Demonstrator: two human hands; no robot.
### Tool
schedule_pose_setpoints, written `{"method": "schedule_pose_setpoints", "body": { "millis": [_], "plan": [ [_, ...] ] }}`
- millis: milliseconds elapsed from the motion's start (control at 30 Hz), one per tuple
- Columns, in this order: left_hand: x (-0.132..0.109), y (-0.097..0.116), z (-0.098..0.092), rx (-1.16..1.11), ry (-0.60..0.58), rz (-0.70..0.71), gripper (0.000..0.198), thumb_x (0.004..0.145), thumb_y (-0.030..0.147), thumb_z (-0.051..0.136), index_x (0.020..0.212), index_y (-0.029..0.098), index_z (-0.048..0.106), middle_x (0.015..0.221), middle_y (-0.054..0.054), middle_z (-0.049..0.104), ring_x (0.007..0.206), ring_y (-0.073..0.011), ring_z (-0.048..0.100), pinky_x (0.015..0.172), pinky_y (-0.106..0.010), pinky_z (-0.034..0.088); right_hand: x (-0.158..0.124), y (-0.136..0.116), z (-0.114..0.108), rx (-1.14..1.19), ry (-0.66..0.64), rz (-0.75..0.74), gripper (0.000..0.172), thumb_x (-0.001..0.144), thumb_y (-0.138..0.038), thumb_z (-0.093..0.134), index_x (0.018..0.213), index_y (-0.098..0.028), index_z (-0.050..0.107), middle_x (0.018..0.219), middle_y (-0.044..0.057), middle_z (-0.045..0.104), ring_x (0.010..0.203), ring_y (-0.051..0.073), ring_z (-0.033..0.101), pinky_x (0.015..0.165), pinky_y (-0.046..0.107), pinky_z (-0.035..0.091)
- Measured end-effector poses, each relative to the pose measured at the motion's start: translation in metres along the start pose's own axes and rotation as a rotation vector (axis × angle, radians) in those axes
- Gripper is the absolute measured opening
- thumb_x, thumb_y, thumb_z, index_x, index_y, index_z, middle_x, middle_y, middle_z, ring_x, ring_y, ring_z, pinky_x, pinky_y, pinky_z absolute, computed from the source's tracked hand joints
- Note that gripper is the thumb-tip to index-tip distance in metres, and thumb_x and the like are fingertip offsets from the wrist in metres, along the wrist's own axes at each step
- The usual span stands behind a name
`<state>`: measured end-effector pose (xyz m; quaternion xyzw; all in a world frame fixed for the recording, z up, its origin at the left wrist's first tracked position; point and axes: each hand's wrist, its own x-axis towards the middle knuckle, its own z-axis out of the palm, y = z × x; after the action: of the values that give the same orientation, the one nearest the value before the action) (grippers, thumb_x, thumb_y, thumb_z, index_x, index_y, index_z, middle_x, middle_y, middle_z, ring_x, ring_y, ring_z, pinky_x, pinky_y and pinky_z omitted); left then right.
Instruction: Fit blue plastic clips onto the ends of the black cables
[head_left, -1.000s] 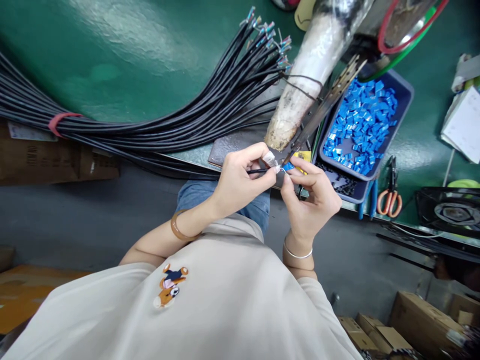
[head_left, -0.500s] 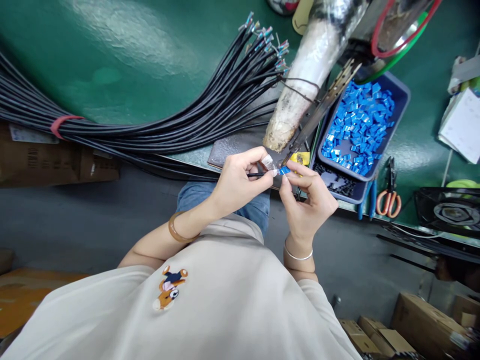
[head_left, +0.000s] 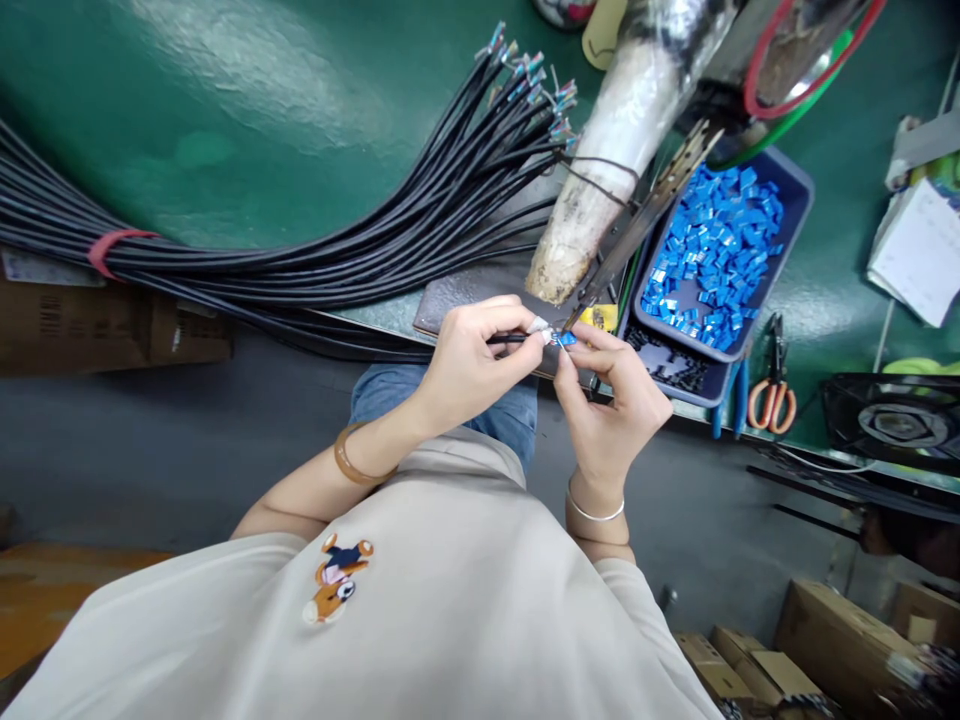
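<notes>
My left hand (head_left: 480,360) pinches a black cable (head_left: 508,339) close to its end, with white wrapping on the fingertips. My right hand (head_left: 613,392) holds a small blue circuit board (head_left: 567,339) between thumb and fingers, right at the cable's end. Thin wires lie between the cable and the board; their exact contact is too small to tell. Just above the board is the tip of a soldering iron (head_left: 568,322), pointing down beneath a white wrapped tube (head_left: 581,215). A yellow piece (head_left: 601,317) lies behind my right fingers.
A bundle of black cables (head_left: 315,255), bound by a red tie (head_left: 105,250), stretches across the green table (head_left: 247,120). At right are a bin (head_left: 796,205) of blue boards, a lower tray (head_left: 709,388) of black parts, orange-handled pliers (head_left: 772,400) and a fan (head_left: 900,425).
My left thumb and forefinger have closed nearer together at the cable end. The blue board has shifted very slightly. My right hand has moved a little to the left.
</notes>
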<state>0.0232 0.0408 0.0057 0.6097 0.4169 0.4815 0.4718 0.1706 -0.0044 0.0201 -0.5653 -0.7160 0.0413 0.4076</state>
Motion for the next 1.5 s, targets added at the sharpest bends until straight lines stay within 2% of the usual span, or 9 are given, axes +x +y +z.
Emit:
{"method": "schedule_pose_setpoints", "body": {
  "millis": [167, 367, 533, 900, 1067, 1200, 1267, 1367, 1500],
  "plan": [
    [0.002, 0.001, 0.000, 0.063, 0.014, 0.090, 0.013, 0.077, 0.007, 0.062, 0.066, 0.013, 0.063, 0.062, 0.003, 0.046, 0.053, -0.0040, 0.038, 0.046, -0.017, 0.028, 0.002, 0.000, -0.001, -0.004, 0.011, 0.004, 0.011, 0.083, -0.013, 0.068, 0.086, -0.022, 0.063, 0.102, 0.001, 0.075, 0.094, 0.017, 0.073, 0.077, 0.029, 0.060],
    [0.001, 0.000, 0.000, 0.078, 0.024, 0.167, 0.010, 0.078, 0.008, 0.063, 0.069, 0.013, 0.065, 0.063, 0.002, 0.050, 0.054, -0.0049, 0.040, 0.050, -0.020, 0.032, 0.004, -0.003, -0.004, -0.011, 0.021, 0.000, 0.012, 0.081, -0.012, 0.070, 0.086, -0.023, 0.064, 0.106, 0.002, 0.075, 0.093, 0.017, 0.073, 0.083, 0.032, 0.061],
    [0.000, -0.001, 0.000, 0.055, 0.032, 0.150, 0.010, 0.077, 0.008, 0.064, 0.070, 0.014, 0.066, 0.062, 0.003, 0.050, 0.052, -0.0049, 0.038, 0.050, -0.020, 0.031, 0.004, -0.003, -0.003, -0.013, 0.035, -0.010, 0.013, 0.081, -0.013, 0.069, 0.084, -0.022, 0.062, 0.107, 0.002, 0.074, 0.089, 0.016, 0.074, 0.080, 0.031, 0.061],
    [-0.001, -0.002, 0.000, 0.060, 0.000, 0.085, 0.010, 0.077, 0.008, 0.064, 0.068, 0.012, 0.066, 0.060, 0.003, 0.047, 0.051, -0.0039, 0.036, 0.048, -0.020, 0.027, 0.001, 0.001, -0.002, 0.010, 0.003, -0.021, 0.014, 0.082, -0.010, 0.067, 0.086, -0.022, 0.061, 0.102, 0.002, 0.075, 0.095, 0.016, 0.073, 0.079, 0.028, 0.060],
    [-0.004, -0.004, -0.003, 0.039, -0.050, 0.073, 0.004, 0.076, 0.011, 0.066, 0.073, 0.013, 0.065, 0.064, 0.003, 0.051, 0.053, -0.0041, 0.040, 0.047, -0.018, 0.029, -0.002, 0.000, -0.004, 0.013, 0.047, -0.011, 0.017, 0.080, -0.008, 0.069, 0.087, -0.022, 0.063, 0.096, 0.001, 0.075, 0.087, 0.014, 0.073, 0.076, 0.026, 0.059],
    [-0.006, -0.003, -0.009, -0.078, -0.123, -0.093, 0.005, 0.075, 0.012, 0.066, 0.074, 0.013, 0.061, 0.068, 0.002, 0.056, 0.058, -0.0054, 0.050, 0.049, -0.015, 0.037, -0.003, 0.000, -0.012, 0.099, -0.086, 0.111, 0.013, 0.083, -0.011, 0.068, 0.084, -0.023, 0.063, 0.082, -0.004, 0.074, 0.075, 0.011, 0.071, 0.067, 0.023, 0.058],
    [-0.007, -0.001, -0.011, -0.114, -0.176, -0.128, 0.008, 0.076, 0.013, 0.065, 0.071, 0.013, 0.060, 0.067, 0.002, 0.056, 0.060, -0.0059, 0.051, 0.053, -0.015, 0.041, -0.003, 0.001, -0.017, 0.101, -0.121, 0.093, 0.013, 0.083, -0.011, 0.068, 0.084, -0.022, 0.063, 0.084, -0.003, 0.074, 0.077, 0.012, 0.072, 0.069, 0.024, 0.058],
    [-0.007, 0.002, -0.014, -0.081, -0.228, -0.077, 0.009, 0.077, 0.013, 0.065, 0.069, 0.013, 0.060, 0.065, 0.002, 0.054, 0.059, -0.0057, 0.047, 0.052, -0.016, 0.038, 0.000, 0.002, -0.025, 0.044, -0.115, -0.060, 0.016, 0.081, -0.008, 0.069, 0.087, -0.022, 0.062, 0.097, 0.001, 0.076, 0.086, 0.014, 0.073, 0.075, 0.026, 0.058],
    [-0.009, 0.002, -0.016, 0.026, -0.263, 0.051, 0.009, 0.076, 0.010, 0.064, 0.069, 0.014, 0.060, 0.063, 0.003, 0.051, 0.057, -0.0059, 0.042, 0.051, -0.019, 0.032, 0.002, 0.000, -0.031, -0.023, -0.279, -0.182, 0.015, 0.084, -0.009, 0.064, 0.089, -0.022, 0.060, 0.097, 0.002, 0.075, 0.084, 0.013, 0.071, 0.073, 0.026, 0.056]
  ]
}}
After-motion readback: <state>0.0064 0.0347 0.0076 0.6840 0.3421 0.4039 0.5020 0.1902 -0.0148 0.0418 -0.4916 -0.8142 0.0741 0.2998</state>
